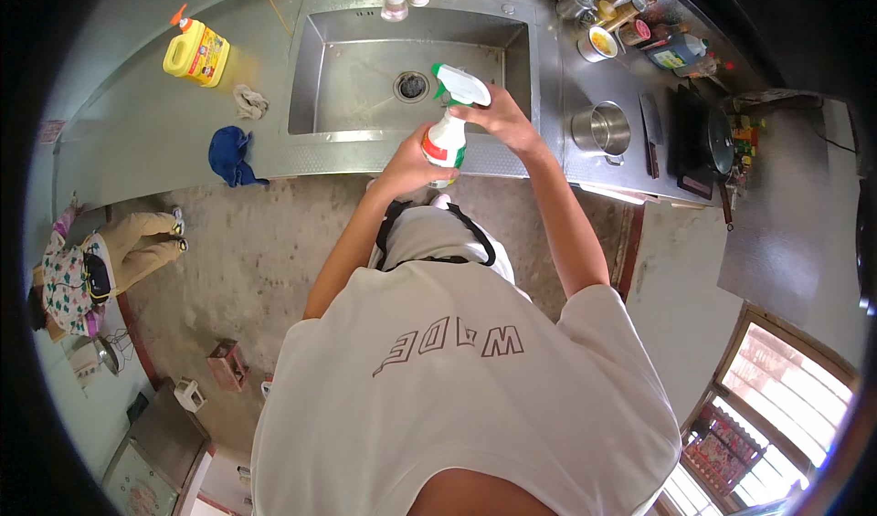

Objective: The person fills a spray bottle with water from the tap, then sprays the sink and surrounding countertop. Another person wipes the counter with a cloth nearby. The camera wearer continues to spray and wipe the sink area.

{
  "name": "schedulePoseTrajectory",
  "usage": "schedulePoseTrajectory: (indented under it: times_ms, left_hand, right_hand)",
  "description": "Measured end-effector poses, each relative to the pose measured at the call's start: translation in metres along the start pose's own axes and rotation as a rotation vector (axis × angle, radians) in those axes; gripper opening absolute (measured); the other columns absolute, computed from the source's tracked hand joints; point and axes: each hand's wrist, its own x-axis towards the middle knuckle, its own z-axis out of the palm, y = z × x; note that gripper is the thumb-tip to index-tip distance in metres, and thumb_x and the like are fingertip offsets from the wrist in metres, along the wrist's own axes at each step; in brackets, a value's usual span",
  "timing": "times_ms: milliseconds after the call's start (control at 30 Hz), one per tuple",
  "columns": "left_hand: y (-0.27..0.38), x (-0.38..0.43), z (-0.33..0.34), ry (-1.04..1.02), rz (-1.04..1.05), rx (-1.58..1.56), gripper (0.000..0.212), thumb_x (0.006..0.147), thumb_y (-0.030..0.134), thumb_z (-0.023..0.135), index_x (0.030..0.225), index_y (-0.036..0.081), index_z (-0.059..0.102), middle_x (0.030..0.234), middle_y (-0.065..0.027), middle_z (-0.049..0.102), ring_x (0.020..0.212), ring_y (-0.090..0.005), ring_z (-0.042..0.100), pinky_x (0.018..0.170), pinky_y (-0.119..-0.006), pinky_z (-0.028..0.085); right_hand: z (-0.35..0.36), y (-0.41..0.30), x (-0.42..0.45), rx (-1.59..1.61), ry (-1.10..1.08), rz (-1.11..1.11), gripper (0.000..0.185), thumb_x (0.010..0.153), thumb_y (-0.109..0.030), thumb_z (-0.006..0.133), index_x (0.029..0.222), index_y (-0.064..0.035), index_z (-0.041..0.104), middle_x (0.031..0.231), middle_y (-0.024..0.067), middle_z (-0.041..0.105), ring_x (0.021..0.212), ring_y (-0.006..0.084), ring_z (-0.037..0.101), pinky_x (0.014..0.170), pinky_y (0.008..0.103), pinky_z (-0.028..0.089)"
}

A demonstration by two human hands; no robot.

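Observation:
A white spray bottle (449, 135) with a green and white trigger head (463, 86) is held between both hands, over the front edge of a stainless steel sink (370, 137). My left hand (411, 163) wraps around the labelled body of the bottle. Up at the neck and the back of the trigger head, my right hand (503, 120) grips with its fingers curled. The bottle leans, its head pointing toward the basin. Behind it the sink drain (412, 87) shows in the basin floor.
Left of the sink are a yellow pump bottle (199, 53), a pale rag (251, 101) and a blue cloth (231, 156). On the right stand a steel pot (601, 130), a cleaver (651, 132), a pan (719, 139) and several jars. Another person (103, 269) stands at far left.

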Motion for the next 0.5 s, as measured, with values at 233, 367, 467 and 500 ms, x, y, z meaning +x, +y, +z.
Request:
schedulePoseTrajectory:
  times_ms: [233,367,467,500]
  left_hand:
    - [0.015,-0.010,-0.047,0.002,0.027,-0.066,0.073,0.059,0.009,0.081,0.122,0.003,0.045,0.111,-0.0082,0.058,0.101,-0.0185,0.056,0.090,-0.033,0.044]
    - [0.018,-0.015,-0.079,0.035,0.060,-0.065,0.074,0.058,0.009,0.081,0.122,0.003,0.045,0.110,-0.0095,0.059,0.101,-0.0192,0.057,0.090,-0.033,0.044]
    - [0.018,-0.021,-0.097,0.026,0.082,-0.041,0.075,0.057,0.009,0.082,0.122,0.002,0.044,0.110,-0.0103,0.059,0.101,-0.0201,0.057,0.090,-0.033,0.044]
    - [0.016,-0.024,-0.103,0.029,0.081,-0.056,0.076,0.057,0.009,0.082,0.123,0.002,0.044,0.110,-0.0105,0.059,0.101,-0.0205,0.057,0.090,-0.033,0.044]
  right_hand:
    - [0.033,-0.031,0.012,0.072,0.139,-0.078,0.067,0.077,-0.014,0.071,0.130,-0.0015,0.033,0.114,0.0096,0.054,0.106,0.0182,0.051,0.095,0.0337,0.040]
    - [0.059,-0.053,0.024,-0.085,0.157,-0.230,0.065,0.078,-0.006,0.067,0.131,-0.0047,0.030,0.109,0.0108,0.058,0.099,0.0145,0.053,0.086,0.0312,0.043]
    - [0.070,-0.048,0.039,0.080,0.145,-0.177,0.070,0.077,-0.006,0.069,0.133,-0.0057,0.026,0.108,0.0117,0.059,0.102,0.0162,0.053,0.088,0.0323,0.042]
    - [0.073,-0.050,0.043,0.148,0.118,-0.168,0.072,0.077,-0.007,0.070,0.133,-0.0056,0.026,0.108,0.0121,0.059,0.103,0.0168,0.053,0.089,0.0328,0.042]
